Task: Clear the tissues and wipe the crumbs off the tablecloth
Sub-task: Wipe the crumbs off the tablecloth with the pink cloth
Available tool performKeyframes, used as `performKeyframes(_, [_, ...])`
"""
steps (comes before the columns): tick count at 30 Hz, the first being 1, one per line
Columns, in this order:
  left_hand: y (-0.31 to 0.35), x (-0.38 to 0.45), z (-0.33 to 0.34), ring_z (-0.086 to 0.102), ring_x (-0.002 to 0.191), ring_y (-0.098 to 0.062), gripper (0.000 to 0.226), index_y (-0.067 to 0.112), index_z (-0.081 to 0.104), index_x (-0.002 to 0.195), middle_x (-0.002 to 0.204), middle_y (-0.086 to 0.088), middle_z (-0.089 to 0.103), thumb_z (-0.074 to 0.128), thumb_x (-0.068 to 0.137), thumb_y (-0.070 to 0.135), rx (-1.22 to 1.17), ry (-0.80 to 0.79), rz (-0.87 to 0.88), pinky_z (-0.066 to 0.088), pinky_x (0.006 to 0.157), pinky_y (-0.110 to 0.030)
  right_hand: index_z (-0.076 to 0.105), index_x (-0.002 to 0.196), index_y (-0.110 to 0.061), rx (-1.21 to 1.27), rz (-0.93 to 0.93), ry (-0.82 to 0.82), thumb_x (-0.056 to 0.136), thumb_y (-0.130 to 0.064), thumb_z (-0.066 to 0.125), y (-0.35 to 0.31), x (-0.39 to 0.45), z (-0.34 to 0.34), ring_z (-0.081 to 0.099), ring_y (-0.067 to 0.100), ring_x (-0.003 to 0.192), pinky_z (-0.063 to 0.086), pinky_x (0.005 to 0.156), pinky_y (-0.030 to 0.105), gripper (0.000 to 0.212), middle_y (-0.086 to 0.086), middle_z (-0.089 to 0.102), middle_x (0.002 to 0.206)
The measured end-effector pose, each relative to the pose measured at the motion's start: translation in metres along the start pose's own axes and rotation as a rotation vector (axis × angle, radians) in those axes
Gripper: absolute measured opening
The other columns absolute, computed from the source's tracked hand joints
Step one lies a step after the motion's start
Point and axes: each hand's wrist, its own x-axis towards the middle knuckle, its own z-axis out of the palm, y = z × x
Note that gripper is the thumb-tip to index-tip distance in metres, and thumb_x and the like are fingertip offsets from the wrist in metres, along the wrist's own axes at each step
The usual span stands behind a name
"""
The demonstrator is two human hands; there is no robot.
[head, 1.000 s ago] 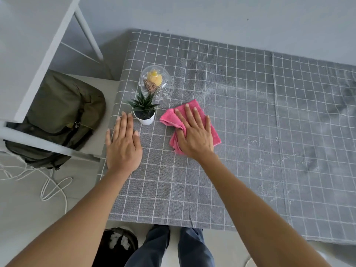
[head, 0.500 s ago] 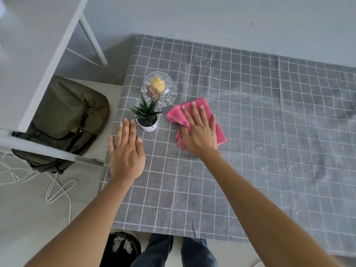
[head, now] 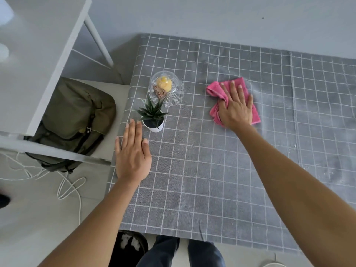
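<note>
A grey checked tablecloth (head: 212,170) covers the table. A pink cloth (head: 214,89) lies bunched on it, and my right hand (head: 236,106) presses flat on top with straight fingers. My left hand (head: 133,157) rests palm down on the tablecloth near its left edge, fingers straight. Pale crumbs (head: 300,143) speckle the tablecloth to the right of the pink cloth. Below the table's near edge stands a black bin (head: 133,245) with white tissues inside.
A small potted succulent (head: 153,117) stands just beyond my left hand, with a clear glass dome (head: 166,89) over a yellow figure behind it. A green backpack (head: 77,120) sits on a white seat left of the table. White cords (head: 67,187) lie on the floor.
My right hand has slid the pink cloth to the right and farther away, off from the plant. My left hand has stayed flat in place.
</note>
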Motion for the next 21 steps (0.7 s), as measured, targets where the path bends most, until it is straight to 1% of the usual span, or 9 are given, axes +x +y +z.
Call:
performKeyframes(4, [0.000, 0.000, 0.001, 0.004, 0.147, -0.011, 0.055, 0.018, 0.010, 0.153, 0.160, 0.003, 0.004, 0.016, 0.099, 0.031, -0.005, -0.005, -0.002, 0.012, 0.119, -0.043, -0.001, 0.151, -0.038, 0.012, 0.002, 0.000, 0.099, -0.043, 0.017, -0.017, -0.015, 0.006, -0.009, 0.021, 0.147, -0.012, 0.115, 0.051, 0.055, -0.003, -0.006, 0.161])
performKeyframes(10, [0.002, 0.001, 0.001, 0.004, 0.148, -0.012, 0.055, 0.018, 0.010, 0.153, 0.160, 0.002, 0.004, 0.017, 0.099, 0.032, -0.016, 0.002, 0.003, 0.012, 0.119, -0.043, -0.010, 0.150, -0.036, 0.011, -0.161, -0.060, 0.095, -0.049, 0.008, -0.071, -0.078, 0.025, -0.019, 0.022, 0.144, -0.016, 0.113, 0.051, 0.059, -0.002, -0.017, 0.158])
performKeyframes(13, [0.002, 0.001, 0.000, 0.005, 0.148, -0.012, 0.056, 0.016, 0.013, 0.152, 0.160, 0.002, 0.005, 0.017, 0.099, 0.032, -0.008, -0.001, -0.003, 0.013, 0.118, -0.043, -0.007, 0.151, -0.036, 0.009, -0.233, -0.061, 0.095, -0.047, 0.011, -0.096, -0.109, 0.036, -0.019, 0.021, 0.145, -0.015, 0.115, 0.049, 0.059, -0.003, -0.015, 0.159])
performKeyframes(16, [0.002, 0.002, -0.001, 0.008, 0.147, -0.013, 0.056, 0.014, 0.018, 0.152, 0.160, 0.001, 0.007, 0.019, 0.098, 0.031, -0.007, -0.002, 0.001, 0.014, 0.117, -0.043, -0.003, 0.151, -0.038, 0.027, -0.258, -0.051, 0.096, -0.046, 0.015, -0.093, -0.114, 0.037, -0.016, 0.017, 0.146, -0.019, 0.114, 0.045, 0.058, -0.005, -0.012, 0.159])
performKeyframes(18, [0.002, 0.002, -0.001, 0.007, 0.147, -0.013, 0.054, 0.013, 0.018, 0.152, 0.160, 0.001, 0.007, 0.021, 0.100, 0.030, -0.013, -0.006, 0.009, 0.014, 0.118, -0.044, -0.008, 0.149, -0.039, 0.020, -0.214, -0.049, 0.095, -0.047, 0.009, -0.075, -0.108, 0.033, -0.018, 0.017, 0.145, -0.019, 0.113, 0.045, 0.057, -0.005, -0.015, 0.158])
performKeyframes(21, [0.000, 0.001, -0.001, 0.004, 0.148, -0.012, 0.053, 0.014, 0.016, 0.152, 0.160, 0.001, 0.004, 0.022, 0.101, 0.029, -0.002, -0.010, 0.011, 0.012, 0.118, -0.043, -0.017, 0.147, -0.039, -0.002, -0.033, -0.032, 0.092, -0.048, -0.001, -0.031, -0.104, 0.028, -0.021, 0.018, 0.144, -0.012, 0.116, 0.052, 0.059, -0.003, -0.020, 0.158])
